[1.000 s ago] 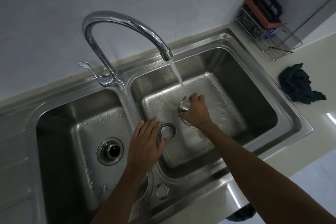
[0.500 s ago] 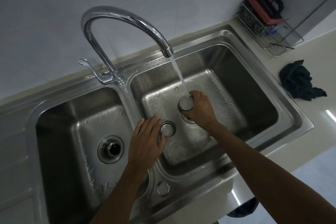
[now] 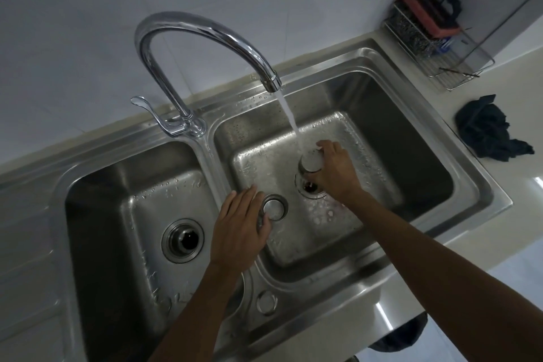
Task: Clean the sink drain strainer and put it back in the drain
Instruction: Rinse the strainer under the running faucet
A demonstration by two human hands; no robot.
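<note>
The right hand grips the strainer under the water, at 12 o'clock from the open drain. The left hand holds a metal ring. Rinsing is underway; putting back remains.

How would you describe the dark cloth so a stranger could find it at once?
Start at the double steel sink and move to the pale counter on its right. The dark cloth lies crumpled there, in front of the wire rack. It is the only soft, dark, shapeless thing among hard metal items.
</note>
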